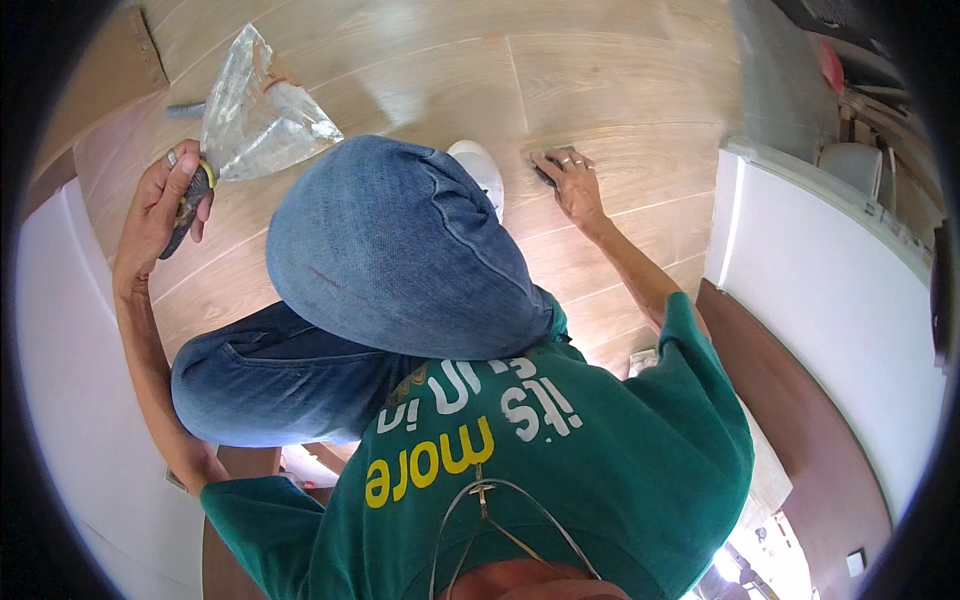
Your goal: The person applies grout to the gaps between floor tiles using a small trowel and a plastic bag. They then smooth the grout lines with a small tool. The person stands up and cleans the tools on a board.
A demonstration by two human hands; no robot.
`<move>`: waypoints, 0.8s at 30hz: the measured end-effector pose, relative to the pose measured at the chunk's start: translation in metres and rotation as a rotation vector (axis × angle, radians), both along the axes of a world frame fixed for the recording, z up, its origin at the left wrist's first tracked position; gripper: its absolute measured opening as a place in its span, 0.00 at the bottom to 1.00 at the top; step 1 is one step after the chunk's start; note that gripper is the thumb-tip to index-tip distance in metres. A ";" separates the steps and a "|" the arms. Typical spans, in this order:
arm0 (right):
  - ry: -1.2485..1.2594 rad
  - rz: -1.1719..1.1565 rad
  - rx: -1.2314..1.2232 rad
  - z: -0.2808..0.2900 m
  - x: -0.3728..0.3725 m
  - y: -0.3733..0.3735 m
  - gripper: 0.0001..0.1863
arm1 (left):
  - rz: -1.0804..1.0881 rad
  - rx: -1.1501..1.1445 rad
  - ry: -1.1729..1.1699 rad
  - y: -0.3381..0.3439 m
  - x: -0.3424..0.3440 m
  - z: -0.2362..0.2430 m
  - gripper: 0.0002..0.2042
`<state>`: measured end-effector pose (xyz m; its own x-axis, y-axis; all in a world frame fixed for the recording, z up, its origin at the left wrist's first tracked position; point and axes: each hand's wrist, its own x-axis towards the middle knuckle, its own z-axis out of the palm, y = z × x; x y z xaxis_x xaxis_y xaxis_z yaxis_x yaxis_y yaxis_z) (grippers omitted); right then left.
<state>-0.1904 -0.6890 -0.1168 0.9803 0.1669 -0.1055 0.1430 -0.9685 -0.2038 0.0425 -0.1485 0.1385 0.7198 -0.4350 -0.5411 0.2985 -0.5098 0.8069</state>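
Note:
At the left, my left hand (158,205) is wrapped round the black and yellow handle of a wide putty knife (240,125). Its broad, three-cornered metal blade is shiny and smeared with whitish and brownish residue, and it points up and to the right over the floor. Farther right, my right hand (574,185) presses down on the wood-look floor (620,90) with its fingers bent over a small dark, flat piece (545,172). Most of that piece is hidden under the fingers, so its kind cannot be made out.
My bent knee in jeans (390,240) rises between the hands, with a white shoe (478,170) beyond it. A blue-grey rod-like thing (185,110) shows behind the blade. A low white wall (820,230) bounds the right, a brown panel (105,80) the upper left. Assorted items crowd the upper right.

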 end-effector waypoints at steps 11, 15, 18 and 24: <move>0.135 0.113 0.051 0.029 0.039 0.005 0.28 | -0.080 0.041 0.016 -0.008 0.003 0.007 0.18; -0.051 -0.126 0.191 0.039 0.085 -0.022 0.24 | -0.092 0.050 0.029 -0.002 0.004 0.001 0.19; -0.168 -0.253 0.242 0.059 0.110 -0.020 0.23 | -0.051 0.042 0.009 -0.006 -0.001 0.004 0.19; -0.216 -0.209 0.518 0.108 0.147 0.022 0.25 | -0.121 0.096 -0.054 -0.013 -0.002 0.018 0.19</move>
